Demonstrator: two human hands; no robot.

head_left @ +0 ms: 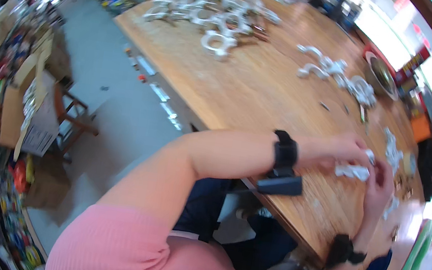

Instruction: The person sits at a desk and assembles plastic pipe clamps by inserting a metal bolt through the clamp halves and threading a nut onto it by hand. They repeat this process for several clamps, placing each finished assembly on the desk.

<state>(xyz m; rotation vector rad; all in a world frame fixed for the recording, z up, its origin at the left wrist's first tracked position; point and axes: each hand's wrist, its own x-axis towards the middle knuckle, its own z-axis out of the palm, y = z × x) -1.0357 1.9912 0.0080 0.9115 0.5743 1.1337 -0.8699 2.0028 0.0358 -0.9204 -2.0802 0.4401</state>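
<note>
Over the right part of the wooden table my left hand point(347, 149) and my right hand point(380, 183) come together, fingers closed. Between their fingertips is a small whitish part point(370, 156), too blurred to name its kind. Just under my left hand shows a white plastic piece point(351, 171); whether it rests on the table or is held, I cannot tell. More white pieces point(392, 147) lie in a strip beyond my right hand. Each wrist wears a black band, and a dark box-shaped device point(280, 185) hangs from the left one.
A heap of white ring-shaped clamps point(205, 16) covers the table's far left. White half-ring pieces point(319, 69) lie farther right, near a metal bowl point(381, 75) and loose screws point(364, 112). An open cardboard box point(42, 110) stands by a wooden chair point(73, 109) on the left.
</note>
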